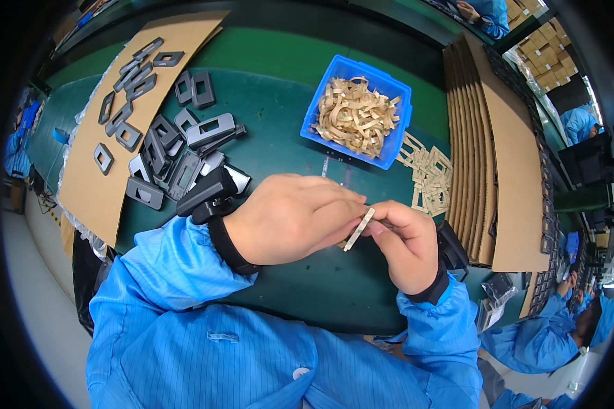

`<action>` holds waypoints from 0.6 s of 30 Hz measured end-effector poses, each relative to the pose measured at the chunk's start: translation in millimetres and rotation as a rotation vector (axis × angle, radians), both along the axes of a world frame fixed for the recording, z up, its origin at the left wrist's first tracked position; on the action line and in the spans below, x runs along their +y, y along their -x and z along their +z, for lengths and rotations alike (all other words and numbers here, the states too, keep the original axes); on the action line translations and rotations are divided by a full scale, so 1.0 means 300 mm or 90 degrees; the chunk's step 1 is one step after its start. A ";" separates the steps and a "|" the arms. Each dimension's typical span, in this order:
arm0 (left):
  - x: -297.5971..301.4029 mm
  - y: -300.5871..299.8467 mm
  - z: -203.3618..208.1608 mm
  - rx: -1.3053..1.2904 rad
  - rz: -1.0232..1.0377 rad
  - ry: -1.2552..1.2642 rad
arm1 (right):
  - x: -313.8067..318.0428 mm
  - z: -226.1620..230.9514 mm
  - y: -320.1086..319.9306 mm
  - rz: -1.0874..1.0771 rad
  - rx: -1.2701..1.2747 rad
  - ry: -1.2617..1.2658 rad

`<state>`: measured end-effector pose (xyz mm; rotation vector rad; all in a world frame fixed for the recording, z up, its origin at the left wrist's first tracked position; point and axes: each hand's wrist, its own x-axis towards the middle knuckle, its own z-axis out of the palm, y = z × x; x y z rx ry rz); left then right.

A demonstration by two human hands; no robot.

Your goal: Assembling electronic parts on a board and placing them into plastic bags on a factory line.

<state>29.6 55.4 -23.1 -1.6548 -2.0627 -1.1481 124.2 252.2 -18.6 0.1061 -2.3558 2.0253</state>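
Observation:
A narrow tan strip (359, 230) with small green marks is held between my two hands, in front of my chest. My right hand (411, 245) pinches it from the right with thumb and forefinger. From the left, my left hand (300, 217) reaches over with its fingers closed together, their tips at the strip; the back of the hand hides its thumb and part of what it grips. Beyond my hands a blue bin (305, 131) is heaped with curled tan strips (358, 112). Right of the bin, flat tan frame-shaped pieces (430, 174) with green marks lie in a loose pile.
To the left, dark grey rectangular housings with windows (184, 174) lie heaped on the green table (273, 88). More sit on a cardboard sheet (92, 194). Stacked cardboard (518, 170) stands on the right. Small bagged parts (499, 290) lie near its front; a co-worker (552, 334) sits beyond.

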 end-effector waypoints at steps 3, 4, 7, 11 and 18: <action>0.002 -0.003 0.010 0.021 0.011 0.031 | 0.004 0.011 0.007 0.017 0.034 -0.095; 0.005 -0.007 0.014 0.031 0.024 0.050 | 0.000 0.006 0.008 0.001 0.029 -0.099; 0.022 -0.011 -0.003 0.064 0.034 0.054 | 0.003 -0.008 0.005 -0.015 0.017 -0.088; 0.039 -0.040 0.039 0.130 0.066 0.109 | 0.020 -0.016 0.006 0.010 -0.004 -0.048; 0.057 -0.008 0.123 0.004 0.021 0.110 | 0.024 -0.013 -0.013 0.043 0.006 0.133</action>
